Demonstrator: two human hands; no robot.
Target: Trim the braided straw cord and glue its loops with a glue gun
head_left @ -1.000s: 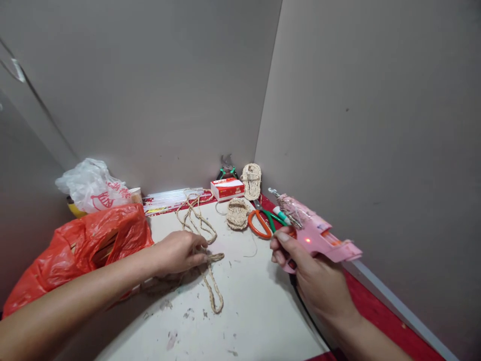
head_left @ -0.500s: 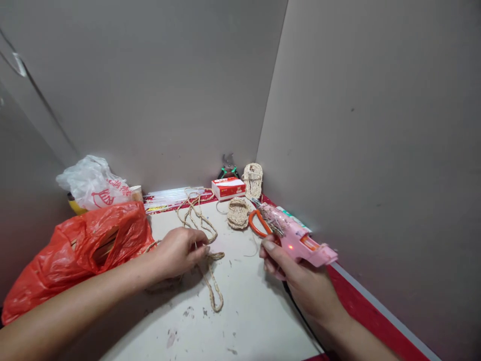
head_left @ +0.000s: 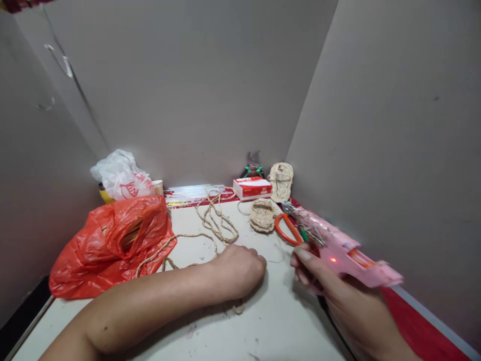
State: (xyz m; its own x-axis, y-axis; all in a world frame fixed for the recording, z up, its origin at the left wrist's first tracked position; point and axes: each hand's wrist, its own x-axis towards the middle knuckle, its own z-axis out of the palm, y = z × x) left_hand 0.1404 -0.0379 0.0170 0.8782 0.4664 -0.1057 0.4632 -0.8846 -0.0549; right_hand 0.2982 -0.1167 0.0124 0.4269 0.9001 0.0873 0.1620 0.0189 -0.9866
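Note:
My left hand [head_left: 240, 271] is closed low over the white tabletop, its back turned up, with braided straw cord [head_left: 221, 228] running beneath it. A short loop of the cord shows below the wrist; the fingertips are hidden. On the right, my right hand [head_left: 338, 296] grips a pink glue gun [head_left: 338, 245] by its handle, nozzle pointing away and left, a small orange light lit on its side. Near the nozzle lie orange-handled scissors [head_left: 288, 229]. Beyond them are a small woven straw slipper [head_left: 262, 215] and a second one [head_left: 281, 181] leaning on the wall.
A red plastic bag [head_left: 112, 245] with brown sticks stands at left, a white plastic bag [head_left: 122, 175] behind it. Clear glue sticks [head_left: 199, 192], a red-and-white box [head_left: 252, 188] and green-handled cutters [head_left: 253, 163] line the back wall. Grey walls enclose the table.
My left hand has moved right and turned over the cord, closing up. The glue gun stays in my right hand. The view has shifted left, so things appear further right.

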